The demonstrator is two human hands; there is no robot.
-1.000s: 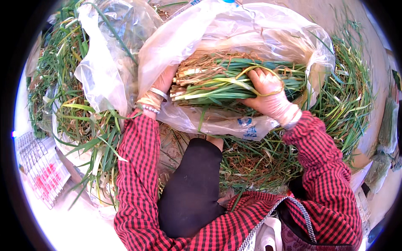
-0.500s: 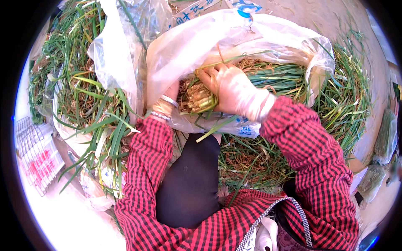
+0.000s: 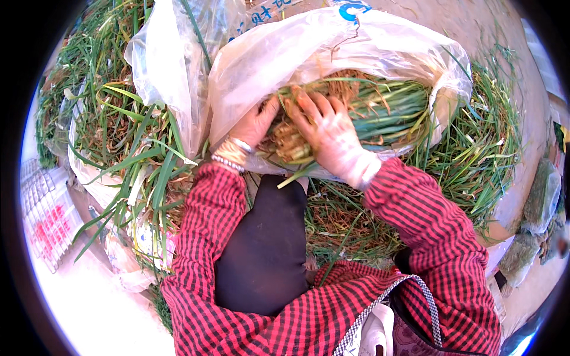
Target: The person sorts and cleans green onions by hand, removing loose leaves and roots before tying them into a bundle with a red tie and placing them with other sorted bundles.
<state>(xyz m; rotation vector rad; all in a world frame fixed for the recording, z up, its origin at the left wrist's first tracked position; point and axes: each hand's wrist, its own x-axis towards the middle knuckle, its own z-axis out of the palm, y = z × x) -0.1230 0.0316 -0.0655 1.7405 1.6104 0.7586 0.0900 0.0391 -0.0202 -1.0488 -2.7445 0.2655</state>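
A bundle of garlic chives (image 3: 389,113) lies sideways in the mouth of a clear plastic bag (image 3: 255,65), its pale cut ends at the left and green leaves at the right. On top of those cut ends rests my right hand (image 3: 332,136), open, its fingers spread apart over the stems. My left hand (image 3: 252,127) is just inside the bag at the bundle's left end. Its thumb is stretched out, the hand looks open, and the other fingers are partly hidden by the bag and the stems.
Loose chives and dry trimmings are heaped at left (image 3: 113,136) and right (image 3: 481,148), and under the bag. Another clear plastic bag (image 3: 160,65) stands upright at the left. A wire rack (image 3: 44,219) lies farther left. Filled plastic packs (image 3: 543,190) lie at the far right.
My left hand has come up into sight, thumb stretched out. My right hand has opened out over the bundle, its fingers spread. The bag's upper edge has shifted, showing more of the bundle.
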